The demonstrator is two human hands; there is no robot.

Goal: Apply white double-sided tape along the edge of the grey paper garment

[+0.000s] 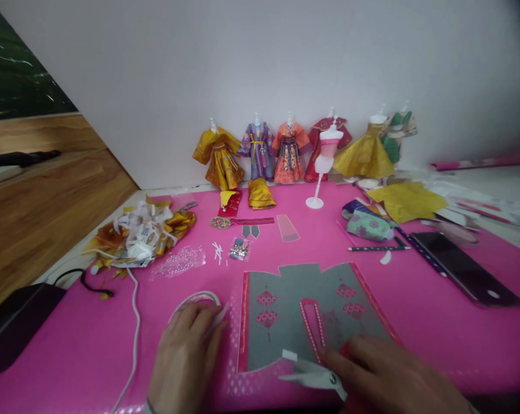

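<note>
Right hand [385,374]: closed on scissors [314,378], blades apart, pointing left over the lower edge of the grey-green panel [290,287]. Small white piece [290,355] at the upper blade's tip. Left hand [184,351]: curled over a white-rimmed roll [199,297], looks like tape, with a pale strip [224,312] at the fingertips.

Panel lies flat on the pink tabletop [436,333], just right of the left hand; its lower right part is under the right hand. Red edge bands, fan-like motifs. White-dotted red loop [309,302] on the panel, lower end by the right fingertips.

Beyond the panel: bead packet [240,249]. Phone [462,267] at right. Bare dress form [324,164] in front of the row of dressed forms [289,152].

Any lettering on packet or phone: can't read, too blurred.
</note>
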